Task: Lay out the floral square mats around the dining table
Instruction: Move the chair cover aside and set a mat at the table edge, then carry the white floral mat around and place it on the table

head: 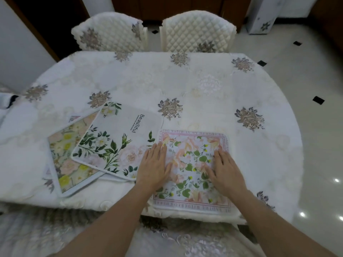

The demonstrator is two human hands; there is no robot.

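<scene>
Dining table — covered by a white quilted cloth with grey-brown flower motifs; it bears three floral mats near its front edge. Two quilted chairs stand pushed in at the far side.

Pink-bordered mat lies flat and square to the near edge, lettering running round its border. To its left, a small stack: the white mat printed "Beautiful" lies tilted on top of the yellow-flowered mat, its near corner just beside the pink-bordered mat.

Left hand — flat, palm down, fingers spread, pressing the pink-bordered mat's left side. Right hand — likewise flat and spread on its right side. Neither grips anything.
</scene>
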